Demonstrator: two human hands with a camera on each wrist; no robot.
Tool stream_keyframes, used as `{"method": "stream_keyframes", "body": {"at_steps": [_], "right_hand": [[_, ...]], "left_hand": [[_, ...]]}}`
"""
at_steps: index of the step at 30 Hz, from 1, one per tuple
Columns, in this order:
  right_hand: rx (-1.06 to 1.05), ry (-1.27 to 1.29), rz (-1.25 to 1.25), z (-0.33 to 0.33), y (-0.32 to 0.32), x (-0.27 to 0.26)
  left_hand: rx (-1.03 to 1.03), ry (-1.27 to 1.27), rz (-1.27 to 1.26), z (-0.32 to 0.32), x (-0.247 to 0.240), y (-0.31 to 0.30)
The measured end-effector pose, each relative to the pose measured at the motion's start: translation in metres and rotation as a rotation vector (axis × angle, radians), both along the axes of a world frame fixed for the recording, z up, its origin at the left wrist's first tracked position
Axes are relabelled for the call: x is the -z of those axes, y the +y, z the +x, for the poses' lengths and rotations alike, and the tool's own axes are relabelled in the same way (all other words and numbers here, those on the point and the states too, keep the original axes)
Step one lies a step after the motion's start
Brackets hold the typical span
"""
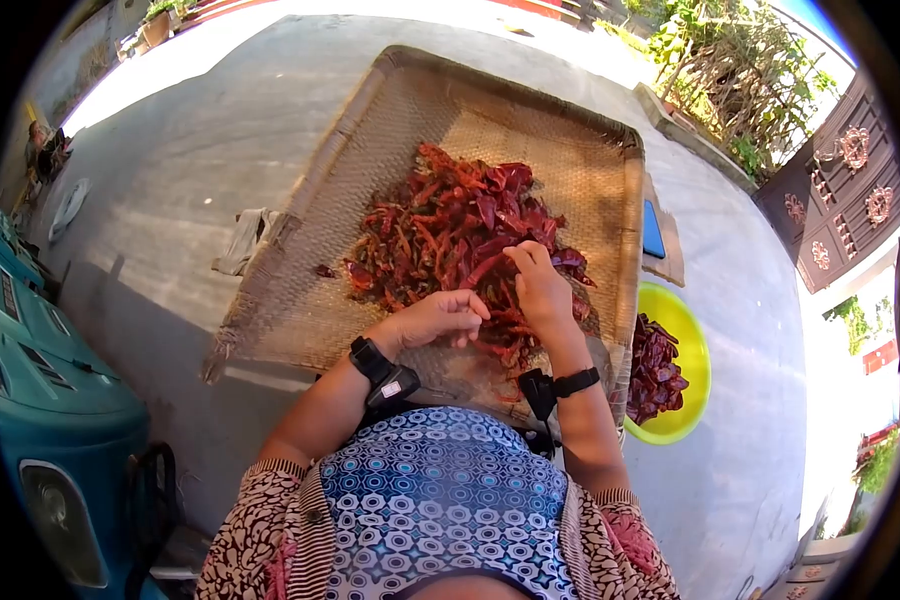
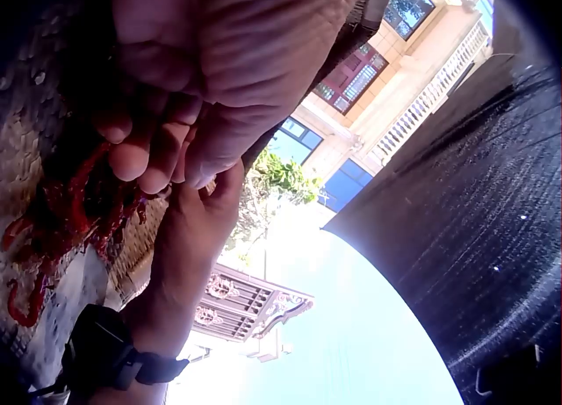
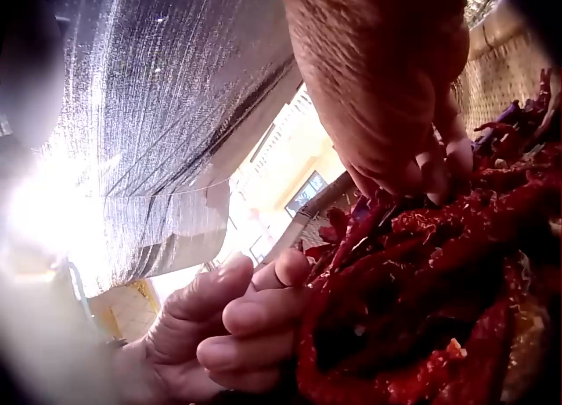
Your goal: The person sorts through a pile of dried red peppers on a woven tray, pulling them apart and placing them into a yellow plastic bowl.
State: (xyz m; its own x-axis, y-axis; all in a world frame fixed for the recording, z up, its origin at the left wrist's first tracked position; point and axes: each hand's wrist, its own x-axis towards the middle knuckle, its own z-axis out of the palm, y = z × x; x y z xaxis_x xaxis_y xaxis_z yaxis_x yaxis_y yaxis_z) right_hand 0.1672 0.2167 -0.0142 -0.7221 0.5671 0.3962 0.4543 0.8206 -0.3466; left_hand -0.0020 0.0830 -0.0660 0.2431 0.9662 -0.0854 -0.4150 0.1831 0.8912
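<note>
A heap of dried red chili peppers [image 1: 435, 225] lies on a large woven tray [image 1: 330, 180] in front of me. My right hand [image 1: 545, 292] reaches into its near right part, fingertips pointing down and pinched at a long red chili [image 1: 486, 268]. In the right wrist view those fingertips [image 3: 434, 175] are among the crumpled pods. Close by on the left, my left hand [image 1: 438, 318] hovers at the heap's near edge, palm turned inward and fingers loosely bent. Nothing shows between its fingers; in the left wrist view it overlaps my right hand.
A yellow-green basin [image 1: 704, 375] with dark red chilies [image 1: 657, 375] stands right of the tray. Beside the tray's right edge lies a flat blue object [image 1: 653, 230] on cardboard [image 1: 669, 260]. A teal vehicle [image 1: 65, 395] stands at the left, and a rag [image 1: 243, 243] hangs by the tray's left edge.
</note>
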Motion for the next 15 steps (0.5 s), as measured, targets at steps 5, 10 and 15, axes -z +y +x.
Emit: {"method": "stream_keyframes", "body": {"at_steps": [5, 10, 15], "right_hand": [[0.091, 0.108, -0.121, 0.017, -0.005, -0.005], [0.113, 0.498, -0.553, 0.035, -0.032, -0.024], [-0.023, 0.646, -1.004, 0.038, -0.043, -0.009]], "left_hand": [[0.013, 0.009, 0.000, -0.001, -0.003, -0.001], [0.006, 0.017, 0.002, -0.001, 0.000, 0.001], [-0.023, 0.040, 0.015, 0.001, -0.009, -0.002]]}}
